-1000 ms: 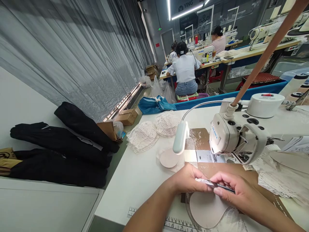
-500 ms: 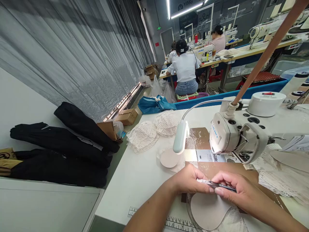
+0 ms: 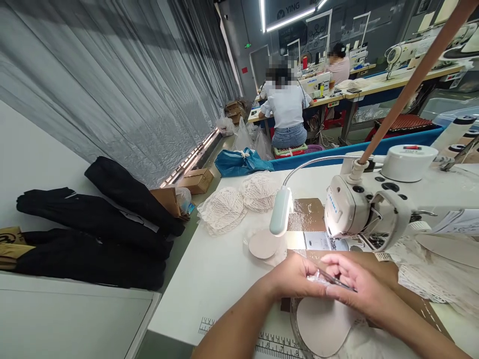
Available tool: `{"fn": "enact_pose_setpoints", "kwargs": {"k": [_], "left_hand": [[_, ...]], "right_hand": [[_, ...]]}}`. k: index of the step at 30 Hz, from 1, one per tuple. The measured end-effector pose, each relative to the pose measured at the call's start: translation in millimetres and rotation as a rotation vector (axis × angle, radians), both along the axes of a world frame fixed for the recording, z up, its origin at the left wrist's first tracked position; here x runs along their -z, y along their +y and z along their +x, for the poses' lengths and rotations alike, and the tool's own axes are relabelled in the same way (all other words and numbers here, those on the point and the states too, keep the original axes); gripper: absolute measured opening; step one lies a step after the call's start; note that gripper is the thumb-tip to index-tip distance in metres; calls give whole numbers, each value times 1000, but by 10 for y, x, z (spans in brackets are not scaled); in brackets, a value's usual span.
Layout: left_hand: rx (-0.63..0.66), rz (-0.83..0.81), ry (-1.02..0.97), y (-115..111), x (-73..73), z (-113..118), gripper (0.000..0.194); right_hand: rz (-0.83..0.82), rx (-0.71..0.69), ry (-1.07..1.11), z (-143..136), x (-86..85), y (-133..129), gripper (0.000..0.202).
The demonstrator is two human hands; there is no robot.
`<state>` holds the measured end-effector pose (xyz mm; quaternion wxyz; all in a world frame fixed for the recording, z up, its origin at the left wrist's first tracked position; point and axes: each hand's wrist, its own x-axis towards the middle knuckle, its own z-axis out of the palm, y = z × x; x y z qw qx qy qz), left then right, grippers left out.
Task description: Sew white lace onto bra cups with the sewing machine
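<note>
My left hand (image 3: 299,276) is closed, pinching a small bunch of white lace fabric (image 3: 317,277) between thumb and fingers. Close against it, my right hand (image 3: 354,281) grips slim dark metal thread snips (image 3: 339,283), their tips pointing at the pinched fabric; the blades are partly hidden by my fingers. Below both hands lies a rounded beige pad (image 3: 324,326), with white lace around its lower right edge. Just beyond the hands stands a white sewing machine (image 3: 342,207). A second beige pad (image 3: 264,244) rests on lace to the left of the needle area.
Two heaps of white lace pieces (image 3: 224,212) sit at the table's far left. A lamp (image 3: 280,212) on a bent neck hangs by the machine head. More lace (image 3: 422,281) lies at right. Black fabric rolls (image 3: 93,234) are at left; people sit at machines beyond.
The snips have tilted more steeply, and my right fingers have lifted and spread a little around them. My left hand stays almost in place, still pinching the fabric.
</note>
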<state>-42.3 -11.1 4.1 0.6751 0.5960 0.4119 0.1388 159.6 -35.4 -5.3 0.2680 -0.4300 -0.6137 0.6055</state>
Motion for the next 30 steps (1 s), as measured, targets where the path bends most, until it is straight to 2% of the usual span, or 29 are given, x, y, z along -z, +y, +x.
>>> {"fn": "enact_pose_setpoints", "kwargs": {"k": [3, 7, 8, 10, 12, 14, 17, 19, 22, 26, 30], "left_hand": [[-1, 60, 54, -26, -118, -23, 34], [-145, 406, 215, -153, -460, -224, 31], [-167, 426, 251, -193, -529, -296, 29], [-126, 320, 317, -267, -595, -426, 33], [-52, 148, 285, -324, -548, -493, 39], [-45, -1, 95, -364, -423, -462, 43], [-161, -166, -224, -403, -222, -265, 50], [-257, -205, -319, -418, -129, -107, 51], [-347, -118, -282, -413, -46, 43, 45], [-305, 168, -111, -370, -2, 44, 33], [-210, 131, -185, -350, -26, 19, 37]], "right_hand": [[38, -82, -72, -25, -33, -15, 29], [47, -77, -88, 5, -149, -47, 33], [42, -76, -74, 18, -163, -55, 34], [33, -72, -33, 36, -164, -71, 34], [22, -67, 22, 38, -142, -89, 35], [26, -74, 64, 30, -117, -108, 35], [44, -95, 77, 17, -85, -127, 33], [48, -101, 61, 21, -56, -126, 33], [80, -84, 14, 39, 9, -105, 34], [187, -37, -90, 39, 61, -78, 39], [218, -16, -137, 24, 33, -81, 41]]}}
